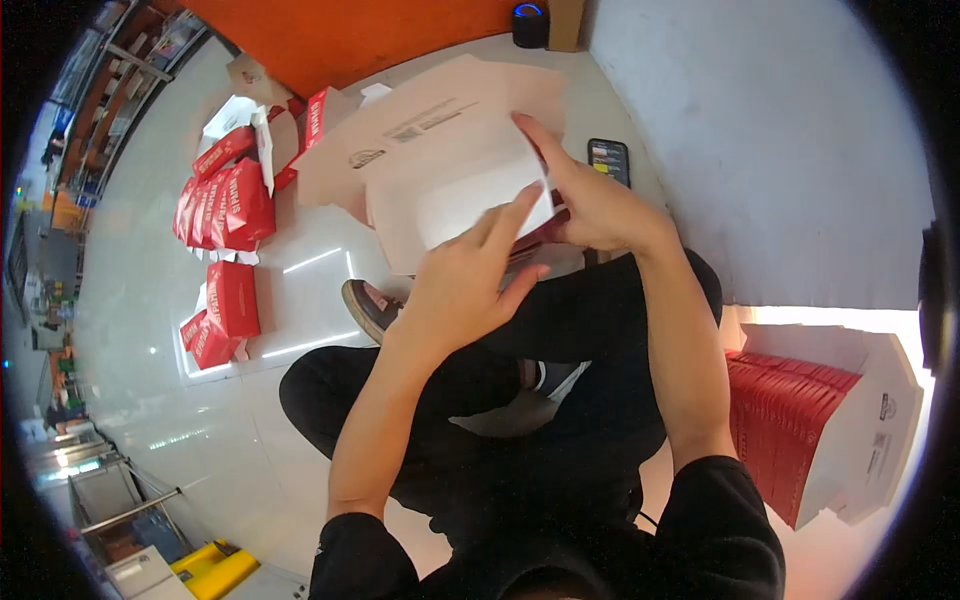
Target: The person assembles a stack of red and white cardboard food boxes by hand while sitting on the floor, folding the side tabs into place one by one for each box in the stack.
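A partly folded cardboard box (470, 200) is held up over my crossed legs. Its inside is white, with small dark print on the wide raised flap. On the right side wall, my right hand (600, 200) is closed, one finger along the inner edge and the others beneath on the outside. My left hand (465, 280) lies over the box's near edge. Its index finger stretches toward the same right wall and its thumb stands apart. The left hand's other fingers are partly hidden.
Red boxes (235, 205) lie piled on the tiled floor at left, with several more (225, 310) nearer. A stack of flat red-and-white cartons (790, 420) stands at right. A phone (609, 160) lies by the grey wall (770, 150); a black cylinder (530, 25) stands at the back.
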Demonstrator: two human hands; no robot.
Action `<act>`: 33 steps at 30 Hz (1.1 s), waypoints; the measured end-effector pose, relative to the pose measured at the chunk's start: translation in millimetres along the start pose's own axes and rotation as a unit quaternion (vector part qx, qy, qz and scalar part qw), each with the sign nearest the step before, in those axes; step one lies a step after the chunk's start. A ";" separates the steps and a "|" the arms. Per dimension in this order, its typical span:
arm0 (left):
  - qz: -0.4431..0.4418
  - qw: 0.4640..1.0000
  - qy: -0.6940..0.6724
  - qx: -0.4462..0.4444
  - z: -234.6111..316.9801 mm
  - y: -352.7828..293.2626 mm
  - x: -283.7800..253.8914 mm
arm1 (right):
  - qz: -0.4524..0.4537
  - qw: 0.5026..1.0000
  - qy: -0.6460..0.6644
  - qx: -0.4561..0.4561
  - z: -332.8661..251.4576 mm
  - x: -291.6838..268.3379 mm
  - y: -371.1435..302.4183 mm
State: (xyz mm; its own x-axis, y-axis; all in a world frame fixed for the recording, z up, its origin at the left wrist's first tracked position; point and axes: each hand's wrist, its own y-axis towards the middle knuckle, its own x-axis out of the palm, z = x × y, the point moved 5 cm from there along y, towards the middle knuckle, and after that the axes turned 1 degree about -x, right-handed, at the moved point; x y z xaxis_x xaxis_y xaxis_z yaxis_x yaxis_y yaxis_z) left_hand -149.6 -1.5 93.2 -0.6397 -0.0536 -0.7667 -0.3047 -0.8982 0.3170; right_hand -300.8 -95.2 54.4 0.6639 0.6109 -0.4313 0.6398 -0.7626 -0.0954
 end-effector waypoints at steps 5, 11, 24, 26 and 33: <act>-0.079 0.991 0.106 0.014 -8.5 21.5 18.8 | 0.029 0.998 -0.003 -0.062 7.9 -3.2 1.2; -0.008 0.989 0.144 0.033 -6.8 7.0 3.4 | 0.087 0.992 -0.041 -0.084 8.4 4.7 15.4; -0.031 0.977 0.210 0.003 -33.3 -21.5 -6.0 | 0.128 0.992 -0.016 0.003 33.3 35.2 38.0; 0.003 0.983 0.182 -0.019 -34.4 -26.6 -12.9 | 0.120 0.992 0.028 -0.005 36.1 44.2 46.0; 0.020 0.978 0.199 -0.052 -32.4 -31.2 -29.2 | 0.146 0.987 0.061 -0.019 37.8 64.3 58.8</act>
State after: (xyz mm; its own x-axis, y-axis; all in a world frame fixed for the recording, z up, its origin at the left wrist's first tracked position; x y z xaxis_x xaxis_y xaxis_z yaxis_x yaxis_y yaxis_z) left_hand -98.5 14.0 87.6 -0.3177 -0.2364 -0.9182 -0.1980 -0.9305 0.3081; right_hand -235.1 -108.9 -12.8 0.8621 0.3895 -0.3241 0.4274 -0.9026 0.0521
